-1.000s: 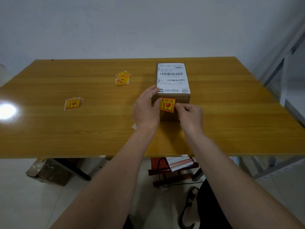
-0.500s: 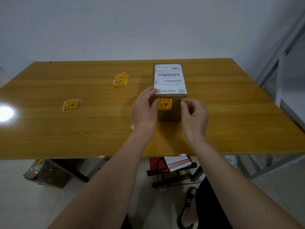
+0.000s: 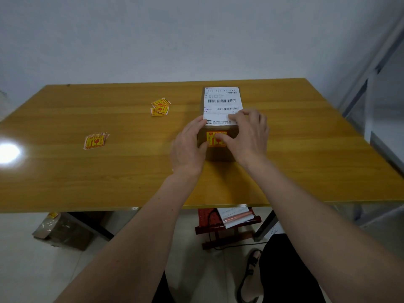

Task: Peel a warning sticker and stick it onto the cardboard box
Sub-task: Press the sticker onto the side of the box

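A brown cardboard box (image 3: 220, 153) with a white shipping label (image 3: 222, 101) on top stands on the wooden table (image 3: 306, 138). A yellow and red warning sticker (image 3: 213, 139) lies flat on the box's near face. My left hand (image 3: 188, 147) rests against the box's left near corner, fingers on the top edge. My right hand (image 3: 248, 134) lies over the box's right side, its thumb pressing on the sticker and its fingers on the label. Neither hand grips anything.
Two small piles of warning stickers lie on the table: a far sticker pile (image 3: 160, 107) and a left sticker pile (image 3: 95, 141). Under the table are a red stool with papers (image 3: 227, 224) and a flattened box (image 3: 63, 229). A metal frame (image 3: 367, 84) stands at the right.
The right hand let go of the sticker's corner, drew back, then came over the box and now presses the sticker with its thumb. The sticker went from tilted to flat on the box face.
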`<state>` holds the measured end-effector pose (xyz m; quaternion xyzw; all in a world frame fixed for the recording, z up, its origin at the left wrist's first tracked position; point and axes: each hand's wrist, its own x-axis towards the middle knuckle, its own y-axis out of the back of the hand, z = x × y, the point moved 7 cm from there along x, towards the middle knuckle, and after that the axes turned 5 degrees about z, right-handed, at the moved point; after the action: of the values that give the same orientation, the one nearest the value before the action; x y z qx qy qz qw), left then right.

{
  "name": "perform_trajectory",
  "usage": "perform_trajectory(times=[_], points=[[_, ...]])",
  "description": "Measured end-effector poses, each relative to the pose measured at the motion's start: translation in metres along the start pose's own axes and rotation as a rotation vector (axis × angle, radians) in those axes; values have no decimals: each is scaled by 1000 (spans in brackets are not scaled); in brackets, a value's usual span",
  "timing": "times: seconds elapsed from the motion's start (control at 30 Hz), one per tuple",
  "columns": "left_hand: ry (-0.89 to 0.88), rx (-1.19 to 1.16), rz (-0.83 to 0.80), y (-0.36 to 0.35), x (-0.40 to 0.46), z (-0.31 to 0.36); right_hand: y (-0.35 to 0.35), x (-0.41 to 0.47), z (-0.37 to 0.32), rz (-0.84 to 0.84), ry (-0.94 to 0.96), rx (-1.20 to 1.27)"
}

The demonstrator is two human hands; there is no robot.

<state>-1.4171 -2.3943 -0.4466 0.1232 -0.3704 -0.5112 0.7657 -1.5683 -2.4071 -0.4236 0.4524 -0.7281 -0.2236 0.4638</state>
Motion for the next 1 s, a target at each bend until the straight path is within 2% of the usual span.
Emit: perform_trajectory(times=[0.33, 0.43, 0.8, 1.0], points=[[-26, 40, -12, 0, -1, 2, -3, -1, 16, -74, -12, 181], [-31, 25, 8, -1, -1, 1, -8, -6, 12, -84, 3, 138], [-69, 66, 1, -6, -2, 3, -17, -14, 3, 51, -3, 2], [-106, 121, 4, -6, 0, 7, -16, -12, 10, 26, 77, -65]])
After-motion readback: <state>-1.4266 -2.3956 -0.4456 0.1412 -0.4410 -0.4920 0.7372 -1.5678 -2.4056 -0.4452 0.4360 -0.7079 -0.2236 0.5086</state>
